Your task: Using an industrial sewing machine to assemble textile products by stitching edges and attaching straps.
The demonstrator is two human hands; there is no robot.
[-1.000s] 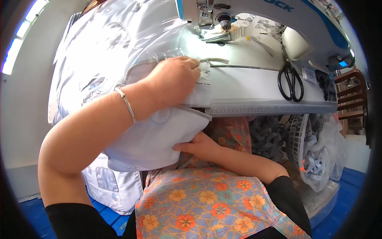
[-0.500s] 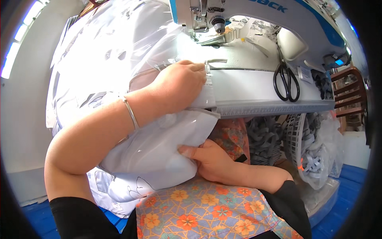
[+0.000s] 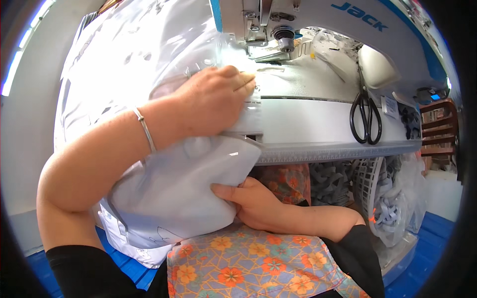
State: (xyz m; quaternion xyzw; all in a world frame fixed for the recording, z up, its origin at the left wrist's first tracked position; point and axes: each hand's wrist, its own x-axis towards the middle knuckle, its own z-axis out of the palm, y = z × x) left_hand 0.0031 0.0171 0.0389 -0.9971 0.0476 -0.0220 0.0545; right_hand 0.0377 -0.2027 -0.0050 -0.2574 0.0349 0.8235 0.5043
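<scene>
"How do the hands have it?"

"The right hand [image 3: 258, 204] grips the white fabric [image 3: 171, 193] near the centre of the frame, thumb on top, the other fingers mostly hidden. The left hand [image 3: 214, 102], higher up, lies on the fabric's edge with fingers bent; I can't tell whether that grip pinches or only presses."

"Which step is this?"

"Lining up the edge before the sewing machine [image 3: 318, 17], I'd judge. The next move calls for the left hand guiding it squarely and the right keeping the hanging part slack."

"Anything in the way?"

"The fabric's own bulk: it spreads to the upper left, washed out by glare, and droops over the front of the counter [image 3: 308, 121] toward the floral apron [image 3: 248, 260]. The left forearm [image 3: 104, 154] crosses it too. The black-handled scissors [image 3: 365, 119], right of centre, lie well apart from both hands."

"Farther out?"

"Grey strips [image 3: 329, 186] and a plastic basket [image 3: 366, 181] below the counter, lower right; a wooden chair [image 3: 439, 130] at the right edge."
</scene>
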